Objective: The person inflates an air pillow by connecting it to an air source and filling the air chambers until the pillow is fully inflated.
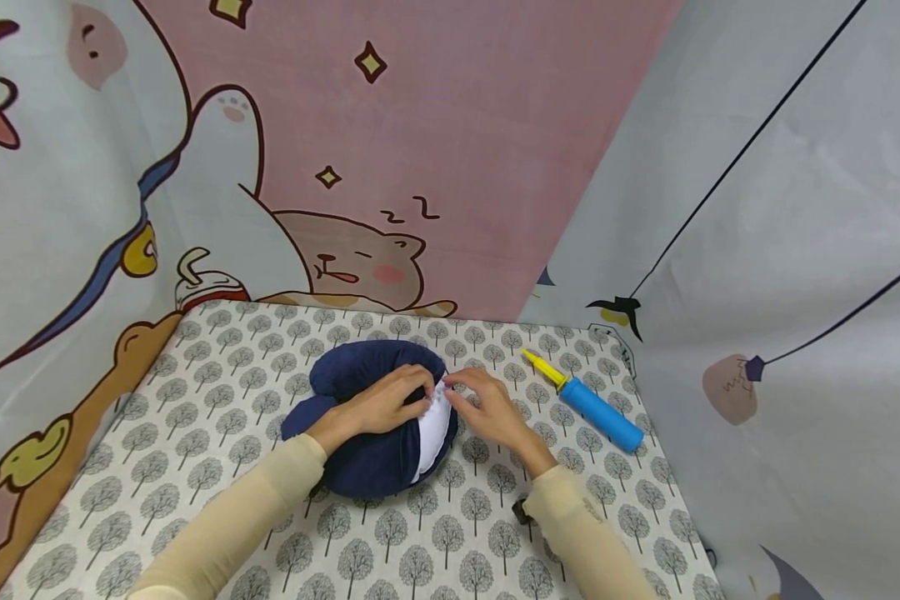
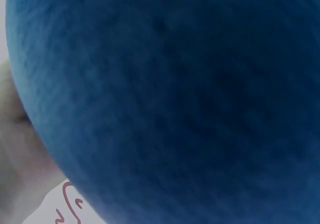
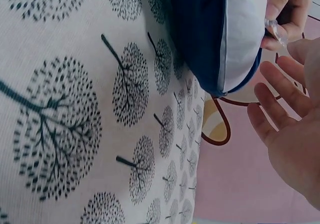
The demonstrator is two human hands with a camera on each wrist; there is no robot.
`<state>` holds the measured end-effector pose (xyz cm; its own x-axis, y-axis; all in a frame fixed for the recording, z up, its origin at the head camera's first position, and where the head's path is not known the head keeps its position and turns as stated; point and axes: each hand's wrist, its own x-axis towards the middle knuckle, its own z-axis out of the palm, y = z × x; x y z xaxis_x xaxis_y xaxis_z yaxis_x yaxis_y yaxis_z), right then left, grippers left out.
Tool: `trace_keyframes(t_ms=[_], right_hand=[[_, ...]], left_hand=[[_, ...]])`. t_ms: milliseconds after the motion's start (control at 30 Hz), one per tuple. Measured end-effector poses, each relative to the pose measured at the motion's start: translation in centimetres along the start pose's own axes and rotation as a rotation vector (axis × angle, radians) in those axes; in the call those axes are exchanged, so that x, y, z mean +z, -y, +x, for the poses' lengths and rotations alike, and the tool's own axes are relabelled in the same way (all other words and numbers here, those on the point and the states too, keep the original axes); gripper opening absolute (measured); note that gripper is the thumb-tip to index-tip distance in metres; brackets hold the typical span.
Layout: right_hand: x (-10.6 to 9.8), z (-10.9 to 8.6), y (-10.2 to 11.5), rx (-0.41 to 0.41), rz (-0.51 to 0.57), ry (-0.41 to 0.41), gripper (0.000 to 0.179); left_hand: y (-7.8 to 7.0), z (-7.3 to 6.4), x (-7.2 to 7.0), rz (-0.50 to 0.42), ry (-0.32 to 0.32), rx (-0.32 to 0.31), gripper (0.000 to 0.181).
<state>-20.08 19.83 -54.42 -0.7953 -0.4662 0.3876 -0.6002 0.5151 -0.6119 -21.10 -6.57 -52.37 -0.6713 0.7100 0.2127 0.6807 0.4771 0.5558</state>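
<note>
A navy plush neck pillow [image 1: 375,467] lies on the tree-print cloth, its cover parted along one side and a white inner lining [image 1: 433,433] showing. At the top of that gap, my left hand [image 1: 390,400] pinches around a small clear plastic valve [image 3: 276,31]. The right hand [image 1: 491,408] meets it from the other side, with thumb and fingertip at the valve's outer end and the other fingers spread loosely. Dark blue plush [image 2: 175,103] fills most of the left wrist view, hiding that hand's grip.
A blue hand pump [image 1: 600,412] with a yellow nozzle [image 1: 546,367] lies to the right of the pillow. Tree-print cloth [image 1: 217,475] covers the table. Cartoon-printed curtains [image 1: 480,125] stand behind it and along its sides.
</note>
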Motion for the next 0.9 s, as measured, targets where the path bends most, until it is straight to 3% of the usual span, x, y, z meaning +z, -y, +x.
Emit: trace_keyframes(t_ms=[33, 67, 267, 300, 333, 900], right_hand=[[0.1, 0.1, 0.0, 0.0, 0.001, -0.001, 0.024], [0.2, 0.2, 0.0, 0.0, 0.003, -0.002, 0.022], [0.6, 0.5, 0.0, -0.004, 0.026, -0.005, 0.013], [0.7, 0.5, 0.0, -0.011, 0.028, -0.01, 0.012], [0.7, 0.5, 0.1, -0.014, 0.034, -0.013, 0.012], [1.7, 0.3, 0.2, 0.062, 0.228, -0.093, 0.012]], left_hand=[[0.0, 0.0, 0.0, 0.0, 0.0, 0.001, 0.012], [1.3, 0.2, 0.8, -0.002, -0.009, 0.028, 0.014], [1.6, 0.2, 1.0, -0.007, -0.019, 0.05, 0.012], [0.3, 0.1, 0.2, -0.006, -0.008, 0.021, 0.01], [0.2, 0.1, 0.2, 0.002, -0.004, 0.015, 0.01], [0.0, 0.2, -0.1, -0.022, -0.024, -0.016, 0.013]])
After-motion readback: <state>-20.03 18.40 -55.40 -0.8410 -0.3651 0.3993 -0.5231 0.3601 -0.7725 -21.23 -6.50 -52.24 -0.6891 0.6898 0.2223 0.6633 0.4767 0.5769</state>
